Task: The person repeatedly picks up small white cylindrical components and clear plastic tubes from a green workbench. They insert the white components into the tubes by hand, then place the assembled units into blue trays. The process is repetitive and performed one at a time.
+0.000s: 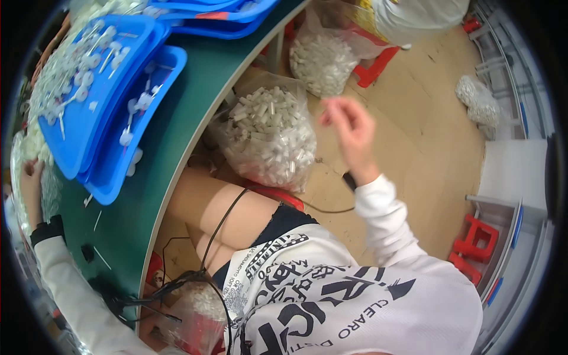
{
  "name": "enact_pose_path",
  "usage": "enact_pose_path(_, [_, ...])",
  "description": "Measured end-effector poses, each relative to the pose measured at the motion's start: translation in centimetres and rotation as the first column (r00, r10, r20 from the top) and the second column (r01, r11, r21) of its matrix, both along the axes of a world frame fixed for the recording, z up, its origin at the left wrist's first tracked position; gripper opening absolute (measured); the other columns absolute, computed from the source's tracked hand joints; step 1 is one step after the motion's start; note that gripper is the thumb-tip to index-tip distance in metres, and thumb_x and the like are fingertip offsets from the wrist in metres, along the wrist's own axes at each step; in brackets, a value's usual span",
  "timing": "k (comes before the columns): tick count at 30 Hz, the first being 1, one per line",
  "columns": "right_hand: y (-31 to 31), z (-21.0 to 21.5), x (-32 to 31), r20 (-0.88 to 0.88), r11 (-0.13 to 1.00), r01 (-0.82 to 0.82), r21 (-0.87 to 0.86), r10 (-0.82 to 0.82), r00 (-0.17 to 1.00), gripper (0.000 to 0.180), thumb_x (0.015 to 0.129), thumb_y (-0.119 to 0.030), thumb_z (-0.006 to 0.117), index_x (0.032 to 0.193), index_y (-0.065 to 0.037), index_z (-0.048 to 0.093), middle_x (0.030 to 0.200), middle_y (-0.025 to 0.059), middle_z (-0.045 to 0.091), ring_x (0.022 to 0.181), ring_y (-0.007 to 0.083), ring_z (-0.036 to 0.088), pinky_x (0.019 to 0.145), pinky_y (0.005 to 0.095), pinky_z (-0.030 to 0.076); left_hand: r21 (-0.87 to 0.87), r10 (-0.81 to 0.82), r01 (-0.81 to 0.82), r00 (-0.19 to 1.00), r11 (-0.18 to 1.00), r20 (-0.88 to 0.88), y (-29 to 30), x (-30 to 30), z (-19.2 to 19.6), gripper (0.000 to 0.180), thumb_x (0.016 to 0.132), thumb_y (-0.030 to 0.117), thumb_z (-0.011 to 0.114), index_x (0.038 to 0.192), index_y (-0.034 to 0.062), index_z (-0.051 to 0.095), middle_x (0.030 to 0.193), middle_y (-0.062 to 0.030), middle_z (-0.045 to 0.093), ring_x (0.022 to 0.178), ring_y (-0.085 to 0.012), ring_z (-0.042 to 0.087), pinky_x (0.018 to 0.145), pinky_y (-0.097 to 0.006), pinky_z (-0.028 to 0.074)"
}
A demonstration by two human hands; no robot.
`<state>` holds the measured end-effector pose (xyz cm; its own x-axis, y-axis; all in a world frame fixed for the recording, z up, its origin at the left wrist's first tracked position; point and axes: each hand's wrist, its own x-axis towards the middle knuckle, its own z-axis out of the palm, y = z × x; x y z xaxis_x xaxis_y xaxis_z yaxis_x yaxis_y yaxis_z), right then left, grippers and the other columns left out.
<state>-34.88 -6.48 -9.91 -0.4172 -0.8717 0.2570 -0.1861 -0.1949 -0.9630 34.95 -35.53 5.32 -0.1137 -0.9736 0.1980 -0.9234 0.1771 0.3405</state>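
Note:
My right hand (353, 131) is raised over the floor to the right of the table, blurred, fingers loosely curled; I cannot see anything in it. It hovers just right of a clear plastic bag (269, 136) full of small white cylindrical parts. My left hand (31, 188) rests at the far left edge of the green table (171, 148), touching a clear bag of white parts (50, 189) beside the blue trays (100, 100). Whether it grips the bag is hidden by the picture's rim.
Stacked blue trays hold several white stick-like parts. A second bag of white parts (322, 62) and a third (478, 102) lie on the floor. Red stools (473, 245) stand at the right. Black cables (171, 287) hang at the table's front edge.

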Motion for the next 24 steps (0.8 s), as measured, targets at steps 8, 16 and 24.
enact_pose_path(8, [-14.7,19.1,5.3,-0.661,0.864,-0.496,-0.091,0.321,0.679,0.029,0.082,-0.022,0.059,0.095,0.004,0.058,0.085,0.0145,0.062,0.079,0.0208,0.06,0.07,0.0289,0.047,0.162,0.212,-0.145,0.478,0.976,-0.852,20.0,-16.9,9.4,0.032,0.093,0.021,0.042,0.119,0.0028,0.041,0.092,-0.0075,0.049,0.071,-0.0102,0.047,0.058,-0.019,0.04])
enact_pose_path(16, [-25.1,14.0,10.5,-0.906,0.802,-0.564,0.197,0.368,0.207,0.029,0.076,-0.021,0.055,0.1,-0.008,0.064,0.092,0.0178,0.063,0.088,0.0347,0.059,0.082,0.0407,0.045,0.175,0.181,0.082,-0.067,0.981,-0.981,33.9,-27.8,6.1,0.026,0.098,0.024,0.031,0.113,0.0033,0.036,0.087,-0.0075,0.04,0.055,-0.0093,0.04,0.038,-0.018,0.036])
enact_pose_path(24, [-25.1,14.4,10.6,-0.967,0.842,-0.529,-0.108,0.035,0.253,0.02,0.075,-0.022,0.06,0.09,-0.011,0.067,0.1,0.0122,0.061,0.096,0.0289,0.056,0.083,0.0371,0.044,0.163,0.162,-0.017,-0.076,0.986,-0.984,36.2,-32.0,1.9,0.03,0.074,-0.001,0.057,0.093,0.0068,0.034,0.096,-0.0132,0.047,0.059,-0.0171,0.052,0.049,-0.028,0.047])
